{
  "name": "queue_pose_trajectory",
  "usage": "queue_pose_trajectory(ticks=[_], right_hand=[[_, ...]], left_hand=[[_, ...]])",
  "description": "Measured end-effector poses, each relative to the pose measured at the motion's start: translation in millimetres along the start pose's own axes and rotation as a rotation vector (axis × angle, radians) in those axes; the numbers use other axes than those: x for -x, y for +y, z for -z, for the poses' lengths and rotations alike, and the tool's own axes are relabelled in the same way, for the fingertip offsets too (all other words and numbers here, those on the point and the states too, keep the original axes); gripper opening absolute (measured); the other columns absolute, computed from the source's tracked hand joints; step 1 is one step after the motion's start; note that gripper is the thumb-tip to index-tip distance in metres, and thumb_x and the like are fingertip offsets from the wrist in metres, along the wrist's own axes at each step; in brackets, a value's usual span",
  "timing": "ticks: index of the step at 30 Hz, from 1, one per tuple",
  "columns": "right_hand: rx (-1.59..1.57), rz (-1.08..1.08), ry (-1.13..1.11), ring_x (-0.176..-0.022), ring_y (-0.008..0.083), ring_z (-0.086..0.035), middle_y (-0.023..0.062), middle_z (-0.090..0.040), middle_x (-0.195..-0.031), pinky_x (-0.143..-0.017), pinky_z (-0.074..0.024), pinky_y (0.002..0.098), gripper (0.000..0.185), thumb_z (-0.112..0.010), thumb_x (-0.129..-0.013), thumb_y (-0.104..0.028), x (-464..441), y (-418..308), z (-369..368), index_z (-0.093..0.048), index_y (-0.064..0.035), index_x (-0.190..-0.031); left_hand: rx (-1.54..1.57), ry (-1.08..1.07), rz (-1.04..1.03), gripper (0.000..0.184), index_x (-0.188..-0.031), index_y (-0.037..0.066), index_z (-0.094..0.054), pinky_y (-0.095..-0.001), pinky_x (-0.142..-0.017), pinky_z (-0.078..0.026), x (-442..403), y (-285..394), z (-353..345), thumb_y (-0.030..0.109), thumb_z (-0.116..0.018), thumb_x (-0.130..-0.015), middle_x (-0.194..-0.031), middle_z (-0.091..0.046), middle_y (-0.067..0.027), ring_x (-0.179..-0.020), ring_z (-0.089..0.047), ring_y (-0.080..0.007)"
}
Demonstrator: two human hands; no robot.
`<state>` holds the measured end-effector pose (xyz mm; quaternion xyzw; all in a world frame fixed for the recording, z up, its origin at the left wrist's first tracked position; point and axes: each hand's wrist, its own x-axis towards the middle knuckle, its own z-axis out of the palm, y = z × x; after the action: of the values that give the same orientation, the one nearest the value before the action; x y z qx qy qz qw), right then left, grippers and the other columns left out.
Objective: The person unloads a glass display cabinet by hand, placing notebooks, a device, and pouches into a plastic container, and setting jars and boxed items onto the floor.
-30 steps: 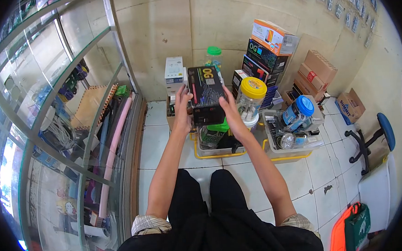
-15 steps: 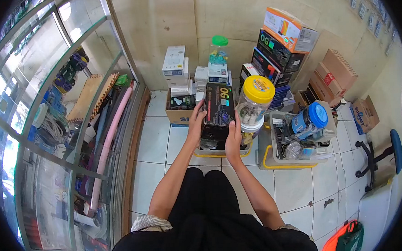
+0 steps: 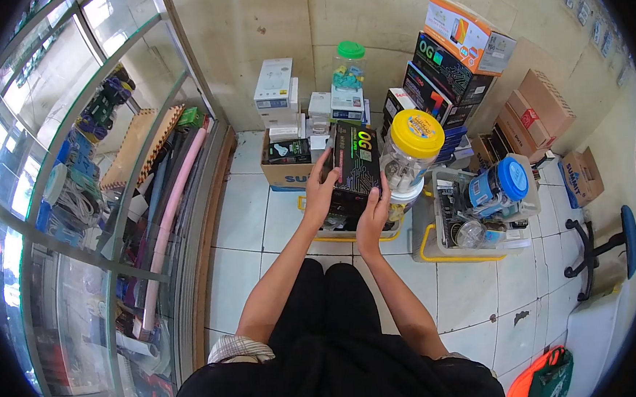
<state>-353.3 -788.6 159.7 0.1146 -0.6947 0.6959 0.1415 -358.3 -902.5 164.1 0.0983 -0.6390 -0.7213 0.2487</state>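
A black box marked "OG" is held between both hands above a grey bin with a yellow handle. My left hand grips its left side, fingers along the edge. At its lower right corner, my right hand is closed on the box with the thumb on the front. Just right of the box stands a clear jar with a yellow lid. Behind it are a green-lidded jar and small white boxes. A carton of packages sits to the left.
A second grey bin holds a blue-lidded jar and loose items. Boxes are stacked by the wall. A glass cabinet borders the left; a chair stands at right.
The box has shifted slightly right and its tilt has changed a little, with both hands still on it. My left fingers have moved on its edge. The view has shifted slightly.
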Motion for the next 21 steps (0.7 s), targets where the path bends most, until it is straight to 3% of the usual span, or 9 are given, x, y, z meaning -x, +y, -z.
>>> queue_pose_trajectory(ticks=[6, 9, 14, 21], right_hand=[[0.145, 0.067, 0.047, -0.118, 0.0255, -0.036, 0.0151, -0.039, -0.124, -0.100, -0.0243, 0.0346, 0.041, -0.035, -0.095, -0.025, 5, 0, 3, -0.036, 0.0013, -0.127], [0.151, 0.085, 0.051, -0.117, 0.0260, -0.036, 0.0151, -0.038, -0.123, -0.099, -0.0247, 0.0351, 0.039, -0.036, -0.095, -0.025, 7, 1, 6, -0.037, 0.0015, -0.124], [0.180, 0.094, 0.047, -0.116, 0.0263, -0.035, 0.0151, -0.038, -0.120, -0.100, -0.0240, 0.0359, 0.038, -0.037, -0.095, -0.025, 7, -2, 11, -0.039, 0.0010, -0.122], [0.242, 0.102, 0.063, -0.116, 0.0298, -0.032, 0.0170, -0.033, -0.118, -0.100, -0.0234, 0.0398, 0.036, -0.041, -0.092, -0.023, 9, -4, 12, -0.041, -0.0017, -0.121]], left_hand=[[0.084, -0.004, 0.127, 0.049, -0.128, 0.006, -0.042, -0.0236, -0.083, -0.038, 5, 15, -4, 0.012, -0.054, -0.082, -0.119, -0.049, -0.0083, -0.099, -0.048, -0.0130], [0.061, -0.004, 0.101, 0.048, -0.128, 0.005, -0.042, -0.0256, -0.086, -0.037, 4, 3, -4, 0.015, -0.054, -0.082, -0.117, -0.050, -0.0102, -0.102, -0.048, -0.0158], [-0.063, -0.009, 0.037, 0.052, -0.130, 0.005, -0.038, -0.0329, -0.099, -0.028, 6, -11, -5, 0.023, -0.052, -0.084, -0.130, -0.039, -0.0170, -0.119, -0.038, -0.0260], [-0.122, -0.030, 0.009, 0.058, -0.133, 0.004, -0.033, -0.0337, -0.103, -0.022, 5, -15, -4, 0.029, -0.052, -0.084, -0.131, -0.037, -0.0178, -0.125, -0.031, -0.0280]])
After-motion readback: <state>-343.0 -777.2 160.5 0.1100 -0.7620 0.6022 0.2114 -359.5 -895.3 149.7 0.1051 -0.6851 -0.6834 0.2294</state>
